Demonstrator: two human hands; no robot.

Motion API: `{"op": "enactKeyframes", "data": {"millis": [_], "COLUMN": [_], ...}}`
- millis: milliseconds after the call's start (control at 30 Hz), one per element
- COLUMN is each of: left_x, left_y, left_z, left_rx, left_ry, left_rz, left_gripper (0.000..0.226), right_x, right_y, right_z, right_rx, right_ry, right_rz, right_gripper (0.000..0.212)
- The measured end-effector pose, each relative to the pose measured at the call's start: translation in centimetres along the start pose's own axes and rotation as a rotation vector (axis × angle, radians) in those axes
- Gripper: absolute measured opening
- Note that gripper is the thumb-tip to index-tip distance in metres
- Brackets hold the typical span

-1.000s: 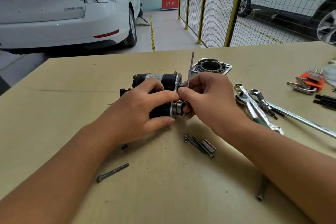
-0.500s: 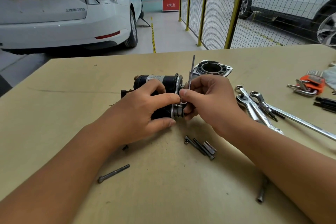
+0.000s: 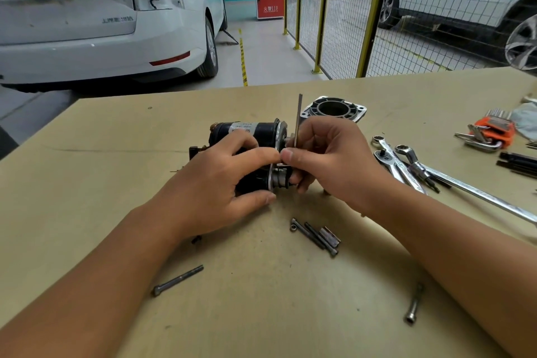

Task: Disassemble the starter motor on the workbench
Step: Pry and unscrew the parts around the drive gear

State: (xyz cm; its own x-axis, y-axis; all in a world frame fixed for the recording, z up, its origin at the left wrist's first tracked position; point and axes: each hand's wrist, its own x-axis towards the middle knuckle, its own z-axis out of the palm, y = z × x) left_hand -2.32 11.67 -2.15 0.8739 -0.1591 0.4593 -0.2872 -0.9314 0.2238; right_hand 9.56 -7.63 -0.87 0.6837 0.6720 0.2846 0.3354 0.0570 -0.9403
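Not much differs from 0.5 s ago: both hands hold the same spots, the thin rod stands a bit straighter, and the bolts lie where they were.

Far left, a white car point(image 3: 101, 17) is parked behind the surface point(image 3: 87, 183). A long bolt point(image 3: 177, 280) lies alone near the front-left. The left hand point(image 3: 215, 183) wraps the black starter motor point(image 3: 252, 131), which lies on its side in the middle of the surface; its fingers are curled around the body, thumb below, pointer on top.

The right hand point(image 3: 334, 160) meets it at the motor's metal end. Its fingers are clamped on a thin metal rod point(image 3: 298, 119) that sticks straight up. Thumb tips of both hands nearly touch.

Behind the right hand sits a grey metal housing point(image 3: 334, 109), a ring w/ an open hole; what's inside the hole can't be seen. In front, a small pile of bolts point(image 3: 315, 237) lies together. Another bolt point(image 3: 414, 306) lies by the right arm.

To the right are shiny wrenches point(image 3: 406, 166), crossing each other. Far right, an orange holder point(image 3: 494, 128) keeps a set of hex keys clipped in it.
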Motion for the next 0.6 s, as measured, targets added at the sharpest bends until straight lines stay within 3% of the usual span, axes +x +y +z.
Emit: {"op": "enactKeyframes", "data": {"millis": [100, 167, 300, 500, 600], "left_x": [0.07, 0.1, -0.01, -0.15, -0.25], "left_y": [0.16, 0.22, 0.29, 0.35, 0.53], "left_z": [-0.17, -0.18, -0.09, -0.17, -0.23], "left_rx": [-0.056, -0.047, -0.045, -0.039, -0.032], "left_ry": [0.043, 0.037, 0.032, 0.019, 0.01], "left_rz": [-0.038, -0.048, -0.075, -0.088, -0.094], "left_gripper": [0.064, 0.063, 0.06, 0.062, 0.064], "right_x": [-0.13, -0.25, -0.34, -0.98, -0.97], "right_y": [0.29, 0.52, 0.49, -0.01, 0.3], "right_z": [-0.39, -0.61, -0.62, -0.39, -0.54], "right_rx": [0.014, -0.031, -0.324, -0.733, -0.683], "right_ry": [-0.085, -0.126, -0.138, -0.205, -0.159], "right_rz": [-0.062, -0.099, -0.277, -0.508, -0.49], "right_gripper": [0.032, 0.028, 0.015, 0.017, 0.016]}}
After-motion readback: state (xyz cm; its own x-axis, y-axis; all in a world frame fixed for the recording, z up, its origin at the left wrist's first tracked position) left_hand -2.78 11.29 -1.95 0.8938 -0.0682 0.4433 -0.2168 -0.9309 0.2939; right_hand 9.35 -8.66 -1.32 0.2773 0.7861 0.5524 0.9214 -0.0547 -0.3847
